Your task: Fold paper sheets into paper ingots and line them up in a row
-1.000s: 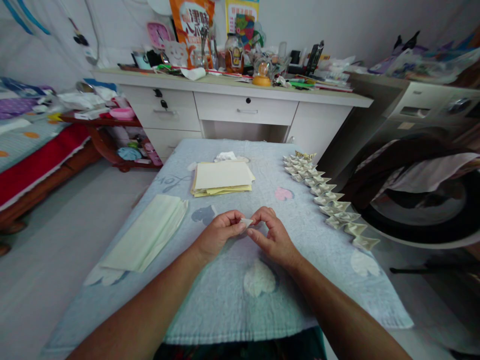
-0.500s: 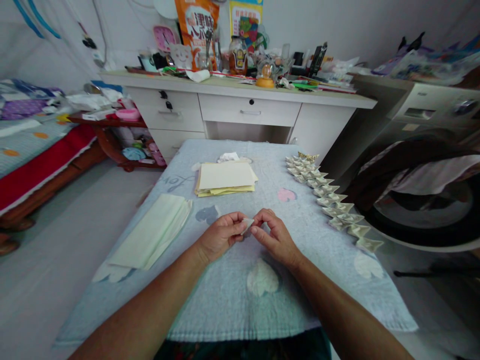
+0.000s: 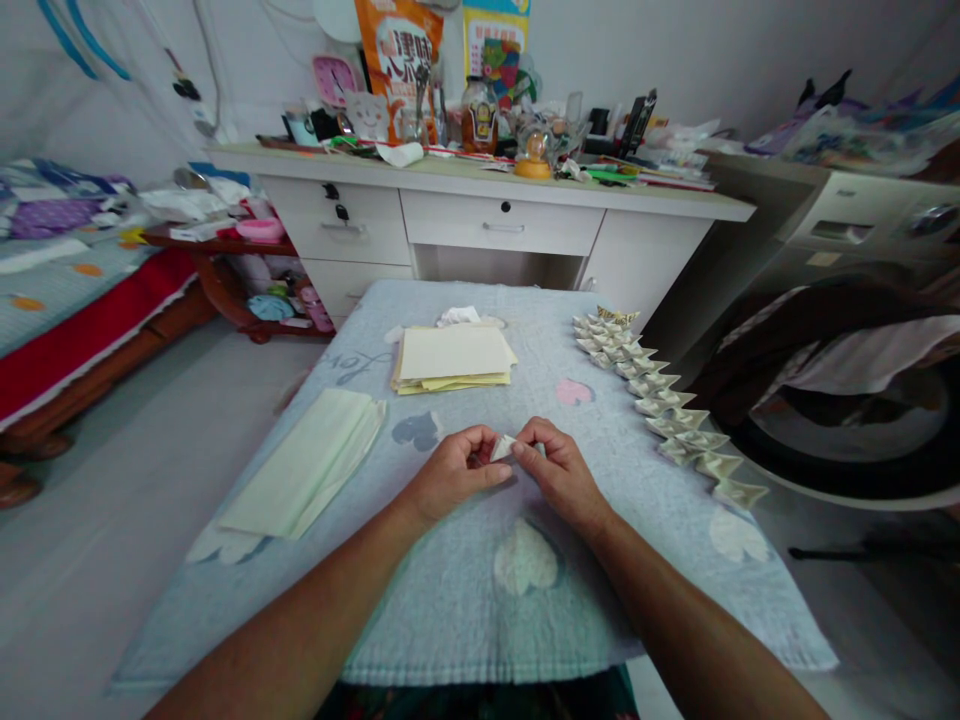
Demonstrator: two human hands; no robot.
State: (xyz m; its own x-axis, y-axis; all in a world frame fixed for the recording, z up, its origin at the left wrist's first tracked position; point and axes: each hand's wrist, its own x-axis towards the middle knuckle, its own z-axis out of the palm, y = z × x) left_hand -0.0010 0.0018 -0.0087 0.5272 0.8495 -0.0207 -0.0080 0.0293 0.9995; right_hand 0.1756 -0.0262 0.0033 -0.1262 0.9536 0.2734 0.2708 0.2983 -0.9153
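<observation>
A small piece of folded paper (image 3: 502,448), whitish and pointed, is held between my two hands above the cloth-covered table (image 3: 450,600). My left hand (image 3: 459,468) grips its left side with the fingers, the thumb stretched out below it. On the other side my right hand (image 3: 556,468) pinches its right edge between thumb and forefinger. Fingers hide part of the paper. To the right runs a row of folded paper boats (image 3: 660,402). A stack of cream and yellow paper sheets (image 3: 454,352) lies beyond my hands, and pale green folded sheets (image 3: 304,465) lie to the left.
A crumpled white tissue (image 3: 459,316) sits behind the paper stack. Past the table stands a white desk (image 3: 502,218) loaded with jars, bags and small items. A washing machine (image 3: 847,230) is at the right, a bed (image 3: 82,290) at the left.
The folded paper has shifted slightly right and turned so more of its face shows. My left thumb has moved off it and extends below. My right thumb now presses its edge.
</observation>
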